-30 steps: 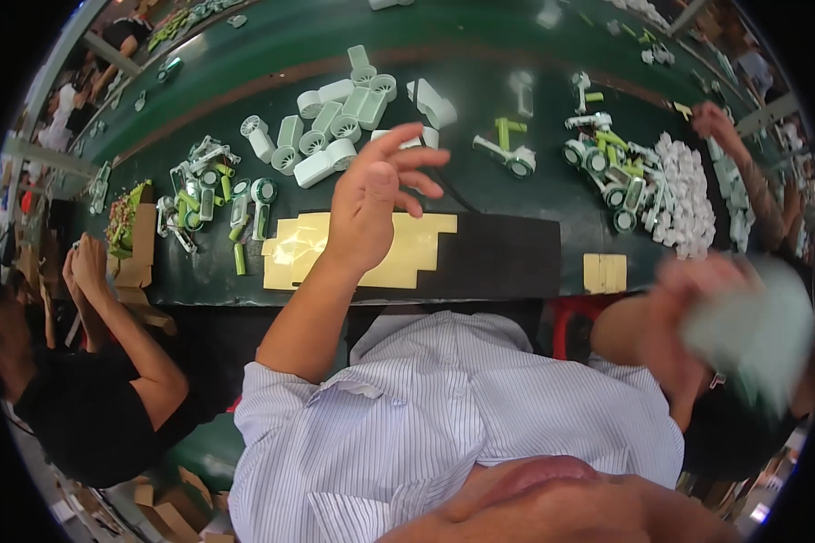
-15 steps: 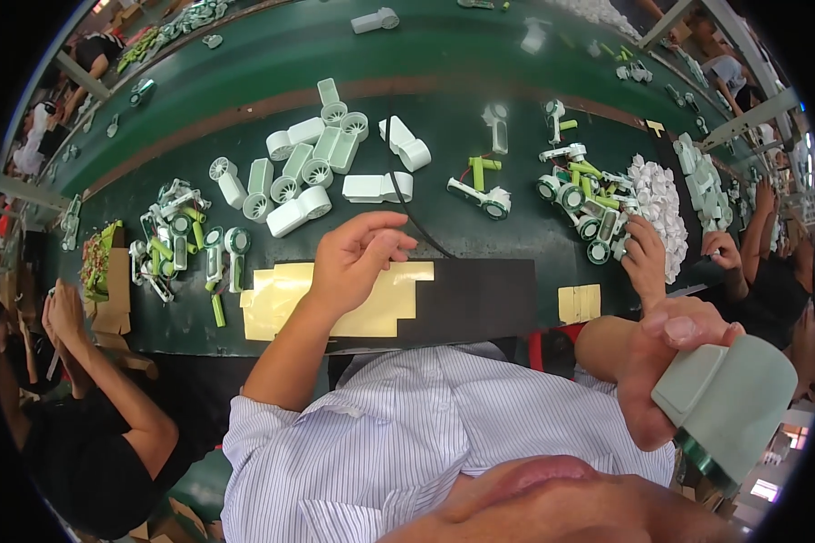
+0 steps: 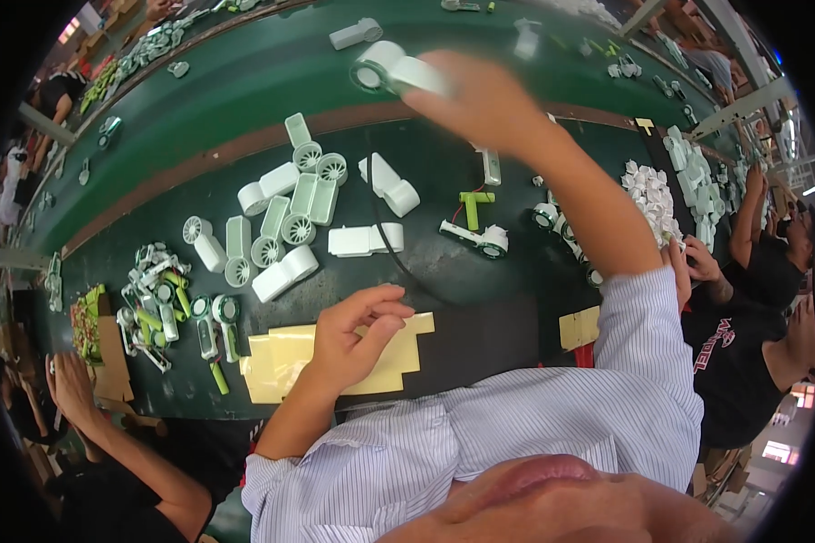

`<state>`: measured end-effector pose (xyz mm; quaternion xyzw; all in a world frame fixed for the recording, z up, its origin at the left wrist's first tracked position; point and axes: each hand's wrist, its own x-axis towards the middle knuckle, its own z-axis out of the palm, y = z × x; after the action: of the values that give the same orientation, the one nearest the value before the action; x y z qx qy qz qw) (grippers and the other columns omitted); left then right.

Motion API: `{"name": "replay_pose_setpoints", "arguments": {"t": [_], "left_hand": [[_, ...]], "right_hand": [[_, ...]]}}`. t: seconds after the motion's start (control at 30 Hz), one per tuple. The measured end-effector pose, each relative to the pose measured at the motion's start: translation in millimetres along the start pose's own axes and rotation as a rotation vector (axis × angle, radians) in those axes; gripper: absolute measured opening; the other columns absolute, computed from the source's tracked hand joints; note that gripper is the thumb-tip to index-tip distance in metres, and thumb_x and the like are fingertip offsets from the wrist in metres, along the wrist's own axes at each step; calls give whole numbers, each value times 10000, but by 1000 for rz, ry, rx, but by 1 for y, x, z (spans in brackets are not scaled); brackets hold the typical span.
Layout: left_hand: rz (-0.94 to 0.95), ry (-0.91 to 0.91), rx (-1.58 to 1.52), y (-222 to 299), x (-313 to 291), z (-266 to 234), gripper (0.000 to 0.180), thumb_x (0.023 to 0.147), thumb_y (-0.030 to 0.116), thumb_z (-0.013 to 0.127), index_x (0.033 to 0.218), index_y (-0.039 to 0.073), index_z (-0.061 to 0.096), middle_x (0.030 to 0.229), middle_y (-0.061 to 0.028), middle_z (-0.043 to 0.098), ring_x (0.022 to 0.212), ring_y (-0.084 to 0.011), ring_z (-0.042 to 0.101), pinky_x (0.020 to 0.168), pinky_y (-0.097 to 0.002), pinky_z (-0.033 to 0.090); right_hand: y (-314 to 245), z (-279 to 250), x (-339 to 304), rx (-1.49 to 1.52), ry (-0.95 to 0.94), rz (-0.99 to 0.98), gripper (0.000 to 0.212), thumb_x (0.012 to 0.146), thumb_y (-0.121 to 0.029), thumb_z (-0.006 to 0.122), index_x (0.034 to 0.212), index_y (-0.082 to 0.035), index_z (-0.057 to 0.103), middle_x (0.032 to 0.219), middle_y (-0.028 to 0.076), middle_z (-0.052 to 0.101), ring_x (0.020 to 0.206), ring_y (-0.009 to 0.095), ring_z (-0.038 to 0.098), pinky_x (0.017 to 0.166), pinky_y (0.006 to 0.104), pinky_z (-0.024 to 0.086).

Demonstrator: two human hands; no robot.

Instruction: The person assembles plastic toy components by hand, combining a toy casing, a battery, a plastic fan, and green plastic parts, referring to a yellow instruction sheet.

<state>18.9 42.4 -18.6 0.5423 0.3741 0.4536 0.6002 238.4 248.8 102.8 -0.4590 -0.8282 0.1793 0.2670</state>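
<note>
My right hand (image 3: 489,100), blurred by motion, is stretched over the green conveyor belt (image 3: 235,113). It grips the handle of a pale green handheld fan (image 3: 378,65), whose round head points left. My left hand (image 3: 358,339) hovers above yellow sheets (image 3: 281,366) on a black mat (image 3: 480,335); its fingers are loosely bent, apart from the thumb, and hold nothing. Beyond it lie several pale green fan casings (image 3: 285,271). A white fan part (image 3: 484,240) with a green cylindrical battery (image 3: 475,210) lies right of a thin black cable (image 3: 391,240).
Wired fan parts (image 3: 154,303) are piled at the left, beside a cardboard box (image 3: 113,357). White small pieces (image 3: 652,195) are heaped at the right near stacked casings (image 3: 693,176). Co-workers' arms (image 3: 122,443) show on both sides. Loose fan pieces (image 3: 358,34) lie on the belt.
My right hand has swung from close by at the lower right, up and forward over the belt, carrying the fan. My left hand sits slightly lower in view, in much the same pose.
</note>
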Motion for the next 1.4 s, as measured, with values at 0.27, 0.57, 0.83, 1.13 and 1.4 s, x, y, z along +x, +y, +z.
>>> {"name": "replay_pose_setpoints", "arguments": {"t": [0.27, 0.57, 0.83, 1.13, 1.4], "left_hand": [[-60, 40, 84, -9, 5, -6, 325, 880, 56, 635, 1193, -19, 590, 975, -134, 708, 868, -151, 675, 745, -260, 536], [-62, -42, 76, -9, 18, -14, 370, 835, 31, 652, 1195, -28, 589, 971, -147, 707, 839, -163, 686, 698, -248, 548], [-73, -136, -19, -14, 22, -26, 404, 829, 121, 691, 1195, -24, 597, 996, -143, 705, 865, -196, 689, 718, -280, 545], [105, -150, 375, -6, 23, -9, 402, 772, 158, 770, 1119, 11, 630, 919, -99, 710, 801, -230, 690, 683, -314, 546], [347, -215, 898, 10, 11, 18, 370, 800, 273, 745, 1074, 42, 655, 987, -118, 683, 898, -298, 659, 789, -375, 529]], "right_hand": [[198, 50, 124, -437, 31, 221, 591, 809, -552, 587, 1037, -12, 661, 1015, 203, 676, 934, 361, 649, 831, 452, 512], [358, 0, 212, -612, 197, 390, 511, 843, -357, 623, 1230, -29, 566, 1218, 215, 605, 1120, 347, 587, 954, 411, 459], [393, -16, 248, -208, 58, 32, 645, 800, 9, 519, 1426, -80, 387, 1404, 226, 446, 1284, 374, 449, 1059, 429, 388], [349, -31, 211, -762, -172, 299, 347, 872, -248, 521, 1083, -6, 653, 1131, 238, 640, 1096, 367, 603, 932, 457, 476], [372, -46, 129, -734, -60, 505, 338, 839, -222, 598, 1056, 24, 682, 1142, 247, 633, 1042, 384, 625, 910, 440, 489]]}}
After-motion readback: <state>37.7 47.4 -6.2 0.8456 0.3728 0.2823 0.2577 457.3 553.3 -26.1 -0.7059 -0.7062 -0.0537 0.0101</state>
